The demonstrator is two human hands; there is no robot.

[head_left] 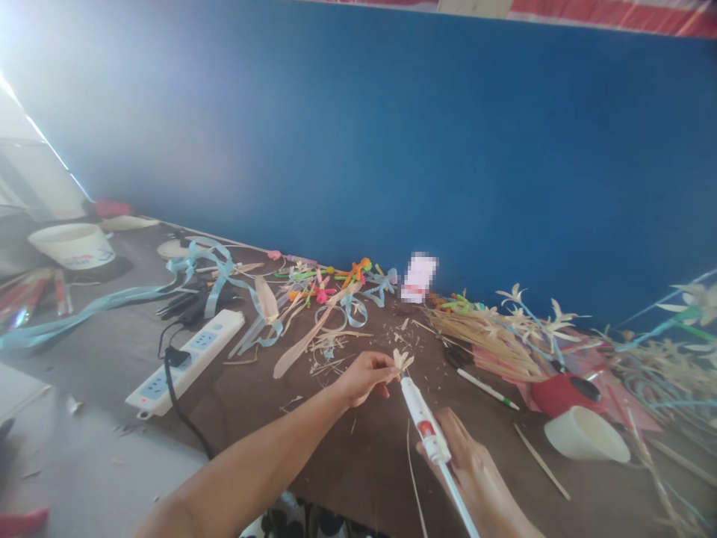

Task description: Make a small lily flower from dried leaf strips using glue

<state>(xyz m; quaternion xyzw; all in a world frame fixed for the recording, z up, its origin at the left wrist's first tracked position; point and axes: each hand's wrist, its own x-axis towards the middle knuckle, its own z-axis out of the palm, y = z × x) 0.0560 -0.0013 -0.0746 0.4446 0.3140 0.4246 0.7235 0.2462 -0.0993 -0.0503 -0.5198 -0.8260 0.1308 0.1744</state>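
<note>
My left hand (364, 377) is closed, pinching a small pale flower (402, 362) that looks made of dried husk. In my right hand (467, 456) is a white glue gun (419, 412) with a red patch on its side. The gun's nozzle points away from me and meets the base of the flower, though I cannot tell whether it touches. A glue stick (456, 497) sticks out of the gun's rear. Below the hands, a thin straw strand (414, 478) hangs or lies near the table's front edge.
A white power strip (193, 359) with a black plug lies left. Blue ribbon (134, 295), colourful pipe-cleaner shapes (322, 291) and husk strips (305, 347) spread along the back. At right are a straw bundle (482, 340), a white pen (487, 388) and a white cup (587, 435). A blue panel (392, 149) stands behind.
</note>
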